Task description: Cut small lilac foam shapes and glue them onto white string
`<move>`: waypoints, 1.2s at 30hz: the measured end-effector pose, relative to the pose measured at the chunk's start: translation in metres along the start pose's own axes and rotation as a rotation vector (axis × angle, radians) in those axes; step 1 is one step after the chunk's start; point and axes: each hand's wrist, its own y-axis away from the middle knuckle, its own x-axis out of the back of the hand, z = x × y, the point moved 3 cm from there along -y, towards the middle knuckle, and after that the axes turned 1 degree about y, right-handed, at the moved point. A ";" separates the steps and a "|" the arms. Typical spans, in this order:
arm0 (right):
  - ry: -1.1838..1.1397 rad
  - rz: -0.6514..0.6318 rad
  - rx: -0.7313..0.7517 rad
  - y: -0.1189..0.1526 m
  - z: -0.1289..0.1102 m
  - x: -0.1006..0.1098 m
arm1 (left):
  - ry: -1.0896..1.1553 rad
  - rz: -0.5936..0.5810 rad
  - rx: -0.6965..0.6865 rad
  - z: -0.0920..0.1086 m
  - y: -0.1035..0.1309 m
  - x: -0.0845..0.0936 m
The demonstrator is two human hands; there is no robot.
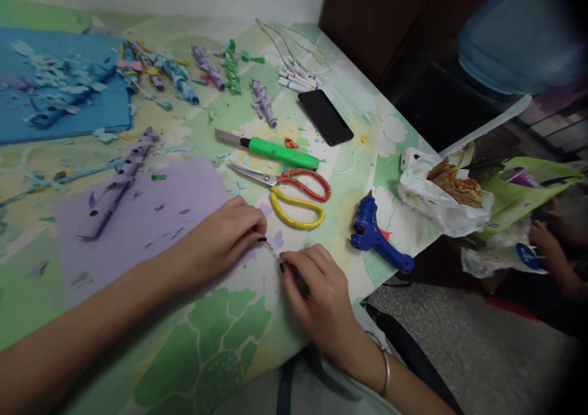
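A thin pale strand runs between my two hands. My left hand is closed in a pinch at its upper end. At its other end, the thumb and fingers of my right hand are pinched together. Whether the strand is thread or thin wire I cannot tell. Beside my left hand lies a sheet of purple paper with small scraps on it. Just beyond the hands are scissors with one red and one yellow handle, and a green utility knife with its blade out.
A blue glue gun lies near the right edge. Farther back are a black phone, markers and rolled paper pieces. Blue paper with cuttings is at left. Food in a plastic bag sits at right; another person's hand shows beyond.
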 end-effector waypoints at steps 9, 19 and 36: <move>0.122 0.012 -0.038 -0.005 0.001 -0.007 | -0.011 0.048 -0.044 -0.005 -0.019 0.003; 0.181 0.000 -0.027 -0.003 0.001 -0.011 | 0.023 0.068 -0.052 -0.007 -0.021 0.003; 0.252 0.010 0.008 0.000 -0.001 -0.014 | 0.109 0.127 -0.163 -0.011 -0.017 -0.004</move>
